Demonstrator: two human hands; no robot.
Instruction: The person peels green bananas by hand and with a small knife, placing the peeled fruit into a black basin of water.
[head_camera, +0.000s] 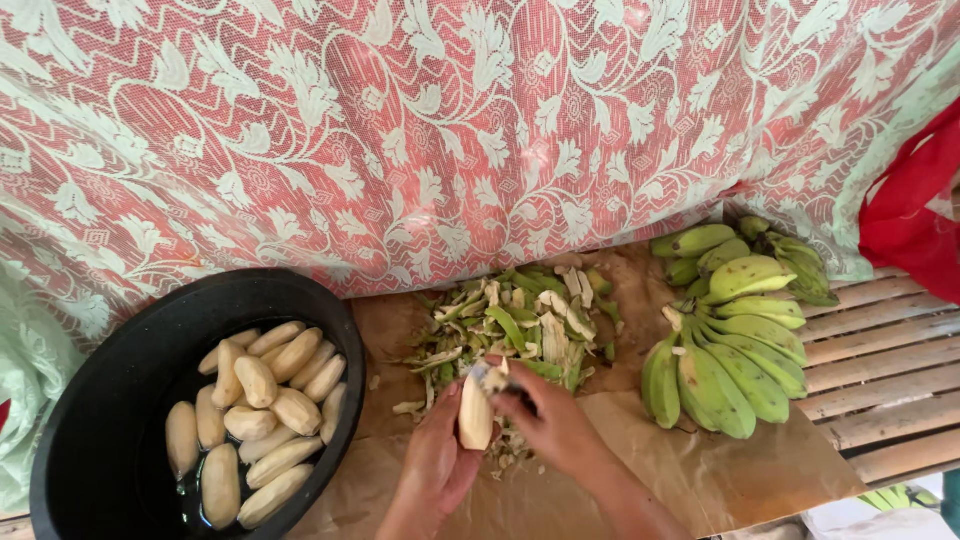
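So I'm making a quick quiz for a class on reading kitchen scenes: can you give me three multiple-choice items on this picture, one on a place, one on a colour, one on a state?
1. Where is the black tub?
A. Left of the hands
B. Right of the green bananas
C. On the red cloth

2. What colour are the unpeeled bananas?
A. Yellow
B. Green
C. Brown

3. What state is the banana in the hands in?
A. Unpeeled
B. Almost fully peeled
C. Sliced

Answers:
1. A, the tub sits at lower left, with peeled bananas in dark water.
2. B, the bunches at right have green skins.
3. B, the left hand holds it pale and bare, while the right hand works at its top end, near the heap of peels.
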